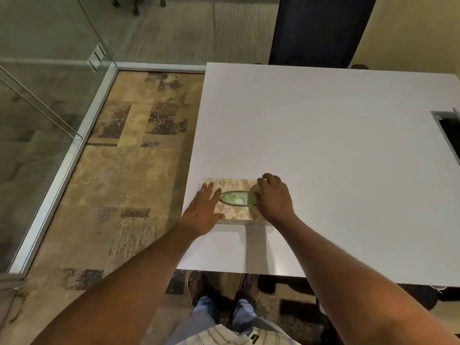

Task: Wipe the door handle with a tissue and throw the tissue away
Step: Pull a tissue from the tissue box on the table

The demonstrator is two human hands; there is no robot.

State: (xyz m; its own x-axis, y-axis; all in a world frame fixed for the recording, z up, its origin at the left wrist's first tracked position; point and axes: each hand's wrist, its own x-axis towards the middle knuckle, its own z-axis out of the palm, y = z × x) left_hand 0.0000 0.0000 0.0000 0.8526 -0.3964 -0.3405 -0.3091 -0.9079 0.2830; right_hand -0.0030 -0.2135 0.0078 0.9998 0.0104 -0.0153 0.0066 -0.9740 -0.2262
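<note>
A tan floral tissue box with an oval green-rimmed opening lies near the front left corner of the white table. My left hand rests flat on the box's left end, fingers spread. At the right end of the box, my right hand curls its fingertips at the edge of the opening; I cannot tell whether they pinch a tissue. A pale bit of tissue shows inside the opening. No door handle is in view.
A glass wall with a metal frame runs along the left, beside patterned brown carpet. A dark panel stands behind the table, and a dark cable cutout sits at the table's right edge. My shoes show under the table.
</note>
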